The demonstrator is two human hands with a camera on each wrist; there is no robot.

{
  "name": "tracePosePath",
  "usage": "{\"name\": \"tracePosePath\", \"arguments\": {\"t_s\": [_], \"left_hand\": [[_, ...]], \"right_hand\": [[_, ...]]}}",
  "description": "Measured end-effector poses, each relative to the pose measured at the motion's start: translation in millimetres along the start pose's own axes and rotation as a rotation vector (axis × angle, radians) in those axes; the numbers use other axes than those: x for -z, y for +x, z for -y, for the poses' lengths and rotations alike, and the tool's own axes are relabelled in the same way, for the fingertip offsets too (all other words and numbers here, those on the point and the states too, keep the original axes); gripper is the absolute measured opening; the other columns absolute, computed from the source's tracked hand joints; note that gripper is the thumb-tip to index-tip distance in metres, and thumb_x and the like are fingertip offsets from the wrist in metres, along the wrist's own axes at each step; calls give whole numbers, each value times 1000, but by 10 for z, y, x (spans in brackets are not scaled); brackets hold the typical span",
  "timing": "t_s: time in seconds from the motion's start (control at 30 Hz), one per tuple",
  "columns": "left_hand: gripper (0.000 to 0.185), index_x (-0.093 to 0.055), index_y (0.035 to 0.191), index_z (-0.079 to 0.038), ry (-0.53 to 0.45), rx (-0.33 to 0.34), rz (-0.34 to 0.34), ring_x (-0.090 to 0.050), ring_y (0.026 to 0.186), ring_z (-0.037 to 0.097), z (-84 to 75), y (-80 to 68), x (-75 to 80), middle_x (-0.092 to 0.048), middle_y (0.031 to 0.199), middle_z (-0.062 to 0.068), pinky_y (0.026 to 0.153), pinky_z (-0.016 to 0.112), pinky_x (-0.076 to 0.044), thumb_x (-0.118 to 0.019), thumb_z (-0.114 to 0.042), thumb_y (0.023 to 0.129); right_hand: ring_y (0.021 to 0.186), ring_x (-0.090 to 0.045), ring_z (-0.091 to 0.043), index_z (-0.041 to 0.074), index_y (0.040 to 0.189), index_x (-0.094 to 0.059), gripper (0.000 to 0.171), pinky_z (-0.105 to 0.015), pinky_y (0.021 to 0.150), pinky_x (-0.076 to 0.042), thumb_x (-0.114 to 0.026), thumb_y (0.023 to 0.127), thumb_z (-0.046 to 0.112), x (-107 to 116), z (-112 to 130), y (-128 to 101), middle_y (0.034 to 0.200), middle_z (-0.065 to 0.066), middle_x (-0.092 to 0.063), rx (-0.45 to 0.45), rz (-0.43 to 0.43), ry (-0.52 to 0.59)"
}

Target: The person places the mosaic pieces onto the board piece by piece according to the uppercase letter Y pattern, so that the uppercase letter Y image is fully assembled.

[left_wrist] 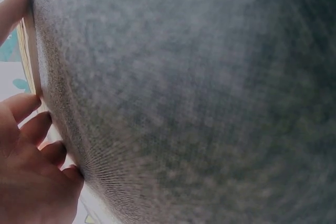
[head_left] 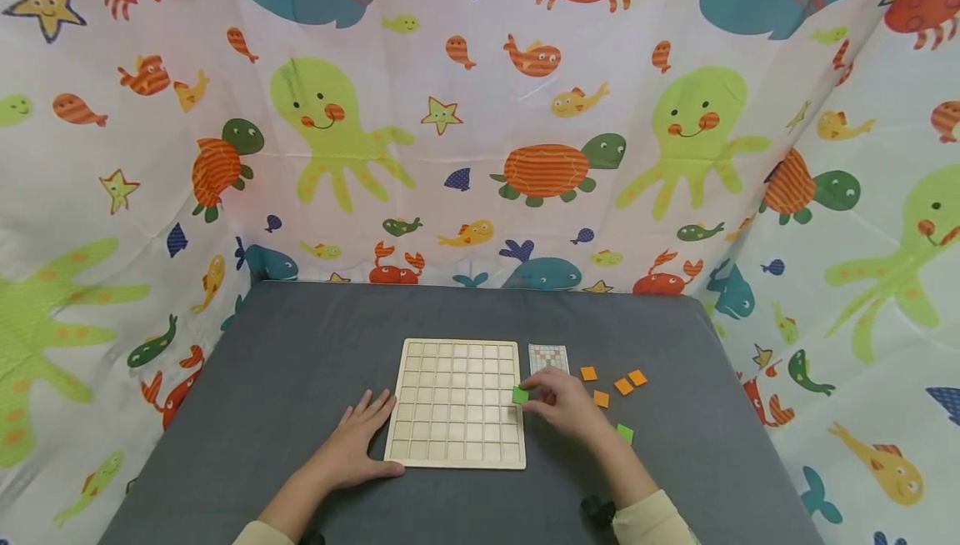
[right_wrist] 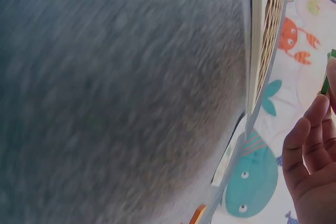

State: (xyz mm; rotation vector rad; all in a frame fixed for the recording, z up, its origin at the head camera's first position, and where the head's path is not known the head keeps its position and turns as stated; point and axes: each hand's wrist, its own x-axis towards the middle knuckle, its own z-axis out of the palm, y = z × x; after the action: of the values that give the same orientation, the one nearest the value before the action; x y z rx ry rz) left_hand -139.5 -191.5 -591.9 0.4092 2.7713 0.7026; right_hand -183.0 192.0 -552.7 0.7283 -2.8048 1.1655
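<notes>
A wooden grid board [head_left: 459, 468] with rows of square cells lies on the grey table. My right hand [head_left: 564, 405] pinches a green square tile [head_left: 520, 395] at the board's right edge; in the right wrist view the same green tile [right_wrist: 325, 84] shows between thumb and fingers, raised off the table. My left hand [head_left: 352, 445] rests at the board's lower left, fingers spread straight and touching its left edge. In the left wrist view the left hand's fingers [left_wrist: 35, 128] lie along the board's side.
Several orange square tiles [head_left: 624, 386] lie loose right of the board. Another green tile [head_left: 625, 433] sits close to the right forearm. A small card with a coloured grid pattern [head_left: 548, 355] lies beyond the right hand. A printed sea-animal curtain [head_left: 457, 162] hangs behind the table [head_left: 315, 337].
</notes>
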Motion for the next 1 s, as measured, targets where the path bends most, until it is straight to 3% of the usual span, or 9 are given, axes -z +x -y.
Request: {"name": "tracePosePath", "arguments": {"t_s": [0.47,0.8,1.0], "left_hand": [[113,-24,152,-20,25,-3,-2,-8,147,34,39,5,-14,-19,159,4,113,61,-12,-69,-74,63],[112,-25,152,-20,24,-19,-22,-10,147,34,31,-14,-19,-22,158,4,113,60,-13,-70,-72,64],[112,-24,152,-21,84,-19,-23,-12,147,33,17,5,-28,-22,158,3,113,59,-15,-67,-75,64]], "right_hand": [[70,-53,-4,19,102,-71,25,-20,59,-47,-78,79,17,-212,206,120,93,2,-64,88,49,64],[72,-58,-9,17,102,-71,25,-20,60,-49,-78,79,17,-329,277,148,96,2,-64,99,49,119],[73,-58,-8,20,103,-70,24,-20,62,-50,-77,80,23,-401,306,164,97,7,-64,96,72,151]]}}
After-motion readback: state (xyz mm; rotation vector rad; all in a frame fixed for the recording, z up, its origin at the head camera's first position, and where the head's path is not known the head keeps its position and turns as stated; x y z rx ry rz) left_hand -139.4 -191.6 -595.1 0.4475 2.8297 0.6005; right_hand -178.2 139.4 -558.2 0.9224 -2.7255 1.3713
